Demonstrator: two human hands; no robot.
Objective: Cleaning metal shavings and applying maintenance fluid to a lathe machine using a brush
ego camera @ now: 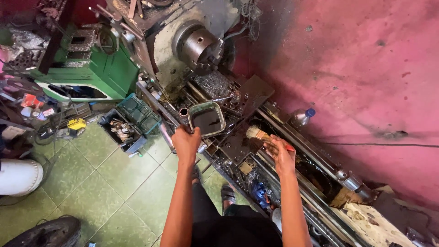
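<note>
A greasy lathe bed (256, 151) carries a metal tray (206, 119) of dark oil

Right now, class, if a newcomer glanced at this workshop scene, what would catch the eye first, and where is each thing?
The eye lands on the right hand holding a paintbrush, bristles up-left, over the greasy lathe bed at centre. Just left of it, the left hand grips the rim of a metal tray of dark liquid. Above them gleams the round steel chuck, and the stained pink wall fills the right side.
</note>
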